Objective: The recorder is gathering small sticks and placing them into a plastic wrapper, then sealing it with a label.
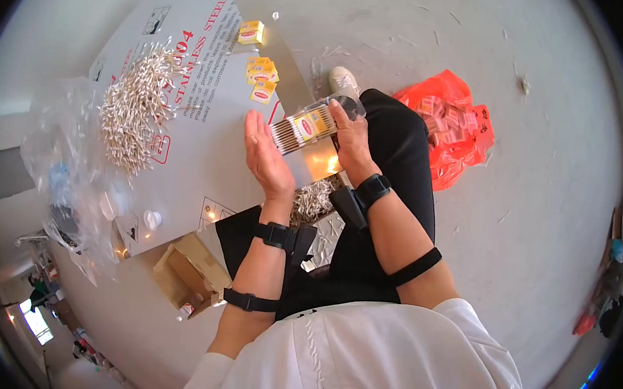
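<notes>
Between my hands is a clear packet of cotton swabs [302,127] with a yellow label, its sticks lying side by side. My right hand [350,136] grips its right end, fingers curled over the top. My left hand [265,156] is flat and open, its palm pressed against the packet's left end. Both are held above the edge of a grey board [207,144] on my lap. A big heap of loose cotton swabs [139,103] lies on the board to the left. More swabs [312,200] are piled below my wrists.
Small yellow boxes [261,72] lie on the board's far side, one more [251,32] farther away. A red plastic bag [452,125] of packets sits on the floor at right. A clear plastic bag [67,170] lies at left, an open cardboard box [187,272] near my left forearm.
</notes>
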Demonstrator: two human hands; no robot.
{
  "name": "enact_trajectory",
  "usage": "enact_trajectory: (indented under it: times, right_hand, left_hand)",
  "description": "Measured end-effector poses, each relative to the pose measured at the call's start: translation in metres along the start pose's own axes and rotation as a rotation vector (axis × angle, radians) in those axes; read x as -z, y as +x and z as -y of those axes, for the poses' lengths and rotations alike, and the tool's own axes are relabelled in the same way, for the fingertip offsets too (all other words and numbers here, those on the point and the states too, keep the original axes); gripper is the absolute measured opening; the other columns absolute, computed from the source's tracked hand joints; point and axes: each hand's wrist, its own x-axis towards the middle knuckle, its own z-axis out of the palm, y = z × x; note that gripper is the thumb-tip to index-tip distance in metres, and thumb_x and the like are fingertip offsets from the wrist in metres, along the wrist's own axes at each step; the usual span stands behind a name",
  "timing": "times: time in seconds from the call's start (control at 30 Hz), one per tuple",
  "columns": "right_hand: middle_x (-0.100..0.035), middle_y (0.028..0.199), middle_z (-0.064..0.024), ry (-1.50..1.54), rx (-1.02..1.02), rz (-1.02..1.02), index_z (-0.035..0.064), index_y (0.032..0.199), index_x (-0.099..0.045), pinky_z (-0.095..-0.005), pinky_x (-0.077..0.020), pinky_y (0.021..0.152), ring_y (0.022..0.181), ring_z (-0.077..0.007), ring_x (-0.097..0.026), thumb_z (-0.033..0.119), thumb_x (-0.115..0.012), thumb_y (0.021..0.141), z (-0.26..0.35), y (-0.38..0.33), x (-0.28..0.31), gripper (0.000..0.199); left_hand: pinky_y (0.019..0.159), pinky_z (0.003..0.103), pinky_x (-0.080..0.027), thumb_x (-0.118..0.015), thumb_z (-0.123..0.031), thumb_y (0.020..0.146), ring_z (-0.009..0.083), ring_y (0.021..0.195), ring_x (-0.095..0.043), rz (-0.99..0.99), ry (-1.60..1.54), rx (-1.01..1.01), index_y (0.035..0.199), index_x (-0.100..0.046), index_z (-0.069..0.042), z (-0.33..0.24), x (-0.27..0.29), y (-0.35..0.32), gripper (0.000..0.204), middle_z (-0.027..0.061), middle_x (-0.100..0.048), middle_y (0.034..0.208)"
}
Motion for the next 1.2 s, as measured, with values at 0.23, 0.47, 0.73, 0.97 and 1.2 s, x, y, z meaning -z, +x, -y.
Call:
enact_trajectory:
  times: [0.23, 0.47, 0.73, 0.97, 1.2]
  right_hand:
    - [-0.069, 0.09, -0.0056, -0.072, 0.013, -0.08, 0.0011, 0.097, -0.066, -0.0298, -0.0508, 0.073, 0.078, -0.0139, -0.062, 0.03, -0.071, 0.089, -0.004, -0.001, -0.002, 0.031]
    - [-0.069, 0.088, -0.0043, -0.121, 0.033, -0.086, 0.002, 0.095, -0.068, -0.0286, -0.0497, 0.072, 0.076, -0.0127, -0.061, 0.028, -0.071, 0.089, 0.005, -0.01, -0.011, 0.027]
    - [-0.069, 0.085, -0.0026, -0.149, 0.063, -0.092, 0.0016, 0.091, -0.071, -0.0282, -0.0488, 0.071, 0.073, -0.0109, -0.06, 0.028, -0.07, 0.09, 0.005, -0.01, -0.009, 0.026]
    - [-0.068, 0.083, -0.0015, -0.154, 0.098, -0.092, 0.0021, 0.091, -0.07, -0.028, -0.048, 0.069, 0.072, -0.0099, -0.058, 0.028, -0.071, 0.089, 0.006, -0.012, -0.009, 0.026]
    - [-0.067, 0.086, -0.0019, -0.152, 0.058, -0.134, 0.001, 0.092, -0.069, -0.0281, -0.0484, 0.069, 0.075, -0.011, -0.059, 0.026, -0.07, 0.09, 0.01, -0.012, -0.014, 0.025]
  left_hand:
    - [0.12, 0.042, -0.012, -0.038, -0.047, 0.102, 0.0302, 0.146, -0.02, -0.024, 0.033, -0.012, 0.148, -0.021, 0.006, 0.003, -0.008, -0.002, 0.073, 0.0213, -0.023, 0.155]
    - [0.119, 0.043, -0.013, -0.039, -0.045, 0.102, 0.0297, 0.145, -0.023, -0.079, 0.044, -0.031, 0.147, -0.025, 0.006, 0.007, -0.012, -0.001, 0.069, 0.0216, -0.028, 0.153]
    - [0.119, 0.042, -0.013, -0.039, -0.046, 0.102, 0.0302, 0.145, -0.022, -0.054, 0.038, -0.015, 0.148, -0.023, 0.007, 0.008, -0.03, -0.007, 0.072, 0.0235, -0.025, 0.153]
    - [0.119, 0.041, -0.013, -0.038, -0.048, 0.102, 0.0298, 0.145, -0.021, -0.026, 0.024, -0.002, 0.149, -0.02, 0.006, 0.012, -0.038, -0.009, 0.074, 0.0244, -0.024, 0.154]
    - [0.119, 0.043, -0.013, -0.042, -0.045, 0.101, 0.0293, 0.144, -0.024, -0.079, -0.079, -0.023, 0.147, -0.026, 0.007, 0.007, -0.033, -0.003, 0.071, 0.0217, -0.029, 0.152]
